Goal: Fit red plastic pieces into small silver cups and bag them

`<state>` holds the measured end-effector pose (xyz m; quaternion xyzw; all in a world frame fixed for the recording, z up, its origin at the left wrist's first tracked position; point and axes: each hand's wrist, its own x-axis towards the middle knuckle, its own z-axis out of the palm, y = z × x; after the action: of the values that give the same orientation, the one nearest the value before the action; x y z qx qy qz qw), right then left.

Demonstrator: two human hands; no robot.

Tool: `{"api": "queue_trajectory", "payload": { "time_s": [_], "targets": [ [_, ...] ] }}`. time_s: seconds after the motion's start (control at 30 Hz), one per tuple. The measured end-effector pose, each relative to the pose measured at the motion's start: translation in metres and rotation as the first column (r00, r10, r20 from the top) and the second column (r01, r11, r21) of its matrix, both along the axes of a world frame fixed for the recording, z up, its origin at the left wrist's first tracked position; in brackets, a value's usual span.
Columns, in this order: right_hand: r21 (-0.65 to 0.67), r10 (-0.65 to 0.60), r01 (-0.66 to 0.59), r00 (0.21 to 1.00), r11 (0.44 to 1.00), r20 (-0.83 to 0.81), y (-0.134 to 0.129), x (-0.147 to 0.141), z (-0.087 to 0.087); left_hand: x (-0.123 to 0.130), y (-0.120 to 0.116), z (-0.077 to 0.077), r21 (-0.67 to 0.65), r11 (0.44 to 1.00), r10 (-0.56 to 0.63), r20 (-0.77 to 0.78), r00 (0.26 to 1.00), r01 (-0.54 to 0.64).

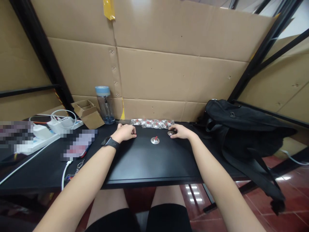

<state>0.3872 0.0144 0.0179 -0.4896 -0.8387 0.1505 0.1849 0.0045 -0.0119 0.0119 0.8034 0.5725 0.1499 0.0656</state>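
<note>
My right hand (180, 132) is at the right side of the desk, its thumb and fingers closed around the rim of a small round silver disc (170, 133) that lies by the tabletop. A second silver disc with a red piece on top (155, 140) lies flat between my hands, touched by neither. My left hand (126, 132), with a black watch on the wrist, rests on the desk to the left, fingers curled in and no object showing in them. Behind, several similar discs with red pieces lie in clear plastic packets (155, 124) in a row along the cardboard wall.
A blue-lidded bottle (105, 104) and an open cardboard box (88, 113) stand at the back left. Nearer are a power strip (51, 137) with plugs, a phone (80, 143) on a white cable and a keyring (79, 166). A black bag (243, 129) fills the right side.
</note>
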Motion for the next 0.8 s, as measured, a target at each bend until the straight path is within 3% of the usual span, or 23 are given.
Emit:
{"api": "queue_trajectory", "payload": {
  "time_s": [0.1,0.33,0.53,0.8],
  "targets": [
    [-0.090,-0.017,0.017,1.000,0.996,0.002,0.003,0.009,-0.002,0.003,0.000,0.000,-0.022,1.000,0.006,-0.015,1.000,-0.007],
    [-0.113,-0.027,0.028,1.000,0.993,0.008,0.007,0.002,-0.007,0.007,0.000,-0.002,-0.020,1.000,0.000,-0.023,1.000,0.000],
    [-0.063,-0.007,0.011,0.998,0.998,0.066,0.003,0.000,-0.003,0.017,-0.004,-0.004,0.073,0.996,-0.054,0.125,0.991,0.045],
    [-0.090,0.022,-0.012,0.993,0.996,0.113,-0.009,-0.006,0.006,0.025,-0.010,0.007,0.150,0.984,-0.125,0.222,0.967,0.093]
  ]
}}
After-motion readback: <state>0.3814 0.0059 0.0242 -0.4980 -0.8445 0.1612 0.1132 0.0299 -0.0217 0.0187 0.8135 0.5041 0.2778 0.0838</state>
